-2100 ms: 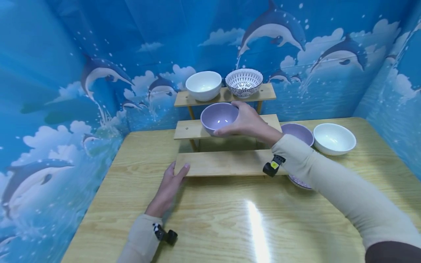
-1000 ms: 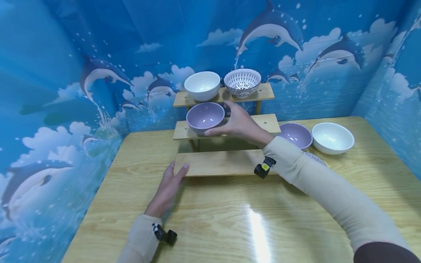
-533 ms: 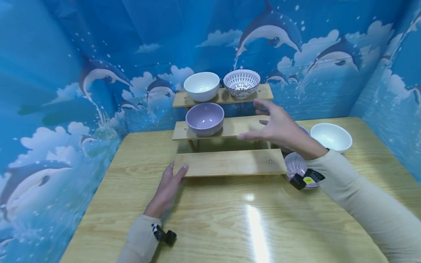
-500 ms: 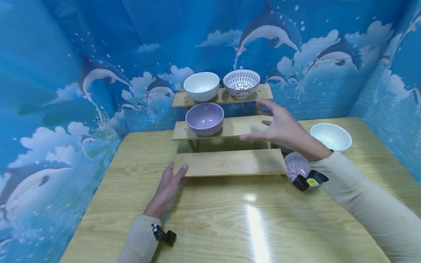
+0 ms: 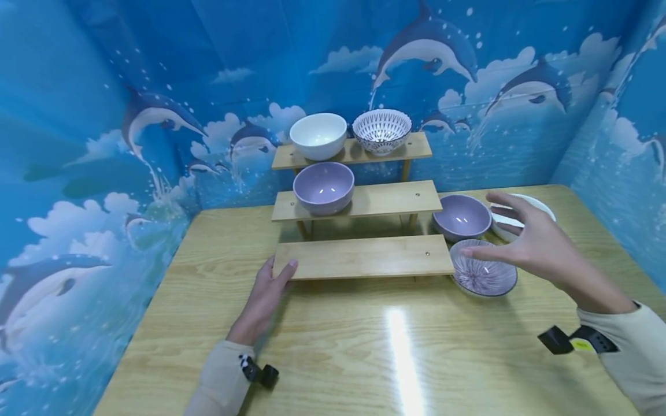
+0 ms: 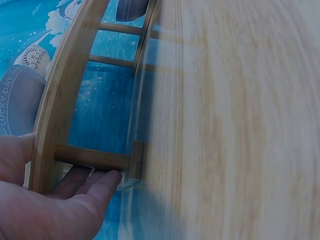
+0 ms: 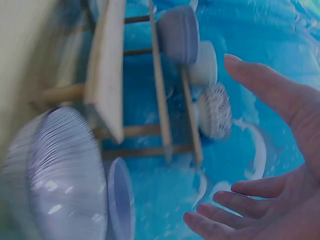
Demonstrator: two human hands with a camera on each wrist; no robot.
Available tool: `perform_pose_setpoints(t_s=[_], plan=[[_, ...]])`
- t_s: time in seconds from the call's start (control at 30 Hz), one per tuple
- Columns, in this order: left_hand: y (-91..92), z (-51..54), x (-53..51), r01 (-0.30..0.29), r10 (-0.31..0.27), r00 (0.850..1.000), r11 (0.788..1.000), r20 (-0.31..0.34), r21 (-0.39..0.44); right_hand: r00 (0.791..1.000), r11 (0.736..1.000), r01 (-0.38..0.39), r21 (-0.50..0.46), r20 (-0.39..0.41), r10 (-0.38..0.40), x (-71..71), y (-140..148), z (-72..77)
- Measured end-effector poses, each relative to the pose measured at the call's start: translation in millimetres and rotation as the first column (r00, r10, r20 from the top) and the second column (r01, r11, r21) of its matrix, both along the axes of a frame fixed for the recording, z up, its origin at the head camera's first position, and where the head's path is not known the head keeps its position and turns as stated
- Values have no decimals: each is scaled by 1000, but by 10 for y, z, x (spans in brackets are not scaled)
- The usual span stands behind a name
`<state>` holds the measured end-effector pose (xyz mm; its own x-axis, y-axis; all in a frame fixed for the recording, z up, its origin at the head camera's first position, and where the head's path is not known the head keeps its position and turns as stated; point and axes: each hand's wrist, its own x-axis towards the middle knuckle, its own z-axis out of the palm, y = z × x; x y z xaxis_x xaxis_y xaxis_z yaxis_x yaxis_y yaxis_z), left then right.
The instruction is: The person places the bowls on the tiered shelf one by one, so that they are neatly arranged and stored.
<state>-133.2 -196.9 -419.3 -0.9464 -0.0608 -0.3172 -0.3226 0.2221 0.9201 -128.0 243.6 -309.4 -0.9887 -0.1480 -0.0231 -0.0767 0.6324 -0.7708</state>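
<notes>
My left hand (image 5: 264, 297) grips the left end of the lowest board of a three-tier wooden shelf (image 5: 364, 257), thumb on top; in the left wrist view its fingers (image 6: 102, 187) reach under the board. A plain purple bowl (image 5: 324, 188) stands at the left of the middle tier. My right hand (image 5: 541, 248) is spread and holds nothing, over the bowls on the table at the right. Below it are a streaked purple bowl (image 5: 481, 274), another plain purple bowl (image 5: 461, 216) and a white bowl (image 5: 533, 203) partly hidden by the fingers.
On the top tier stand a white bowl (image 5: 318, 136) and a patterned openwork-looking bowl (image 5: 382, 132). The shelf stands on a light wooden table (image 5: 333, 346). A blue dolphin-print backdrop (image 5: 291, 52) hangs behind and at both sides.
The right hand set the purple bowl at the left of the middle tier, let go, and moved right and toward the front over the table bowls. The left hand stayed on the shelf.
</notes>
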Motion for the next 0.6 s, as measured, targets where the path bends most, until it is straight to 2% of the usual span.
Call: perform_pose_setpoints(t_s=[0.27, 0.43, 0.6], plan=[[15, 7, -1, -8, 8, 1000, 1000, -2, -3, 998, 999, 44, 7, 41, -44, 199, 338, -417], [13, 3, 1, -11, 11, 1000, 1000, -7, 6, 998, 998, 58, -15, 30, -57, 252, 391, -646], [3, 5, 9, -16, 16, 1000, 1000, 6, -3, 996, 997, 70, -25, 49, -69, 267, 374, -807]])
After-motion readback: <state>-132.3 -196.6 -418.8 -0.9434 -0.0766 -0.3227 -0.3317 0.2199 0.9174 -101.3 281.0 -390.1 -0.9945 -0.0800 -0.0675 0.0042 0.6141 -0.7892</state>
